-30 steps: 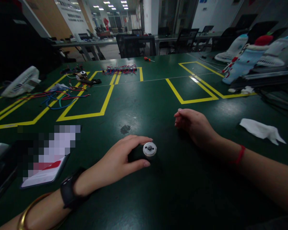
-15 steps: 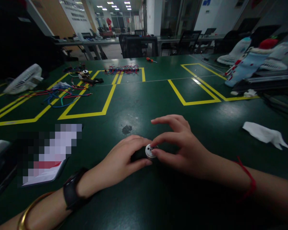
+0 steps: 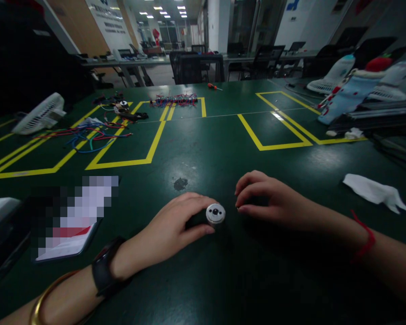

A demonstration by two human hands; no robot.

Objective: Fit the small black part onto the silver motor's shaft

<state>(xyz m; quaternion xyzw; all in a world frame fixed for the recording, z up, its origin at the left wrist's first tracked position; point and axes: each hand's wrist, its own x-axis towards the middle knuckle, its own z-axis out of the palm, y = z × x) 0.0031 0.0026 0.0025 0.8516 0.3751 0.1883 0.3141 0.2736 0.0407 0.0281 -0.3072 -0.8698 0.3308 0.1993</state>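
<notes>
A small round metal part (image 3: pixel 215 213) stands on the green table, its pale top face up with a dark centre and small dark holes. Around its left side curve the thumb and fingers of my left hand (image 3: pixel 179 221), gripping it. To the right, apart from the part, is my right hand (image 3: pixel 274 198). Its thumb and forefinger tips are pinched near each other, with a tiny dark speck at the tips that I cannot make out.
A phone (image 3: pixel 84 216) lies at the left. Coloured wires (image 3: pixel 91 135) and a small white fan (image 3: pixel 40 115) are at the back left. A crumpled tissue (image 3: pixel 375 192) lies right, below a blue bottle-like figure (image 3: pixel 348 97). A screwdriver (image 3: pixel 214 86) rests at the far edge.
My right hand has drawn away from the metal part to the right, and its fingers have curled in. The part's top face is now uncovered. My left hand stays around it.
</notes>
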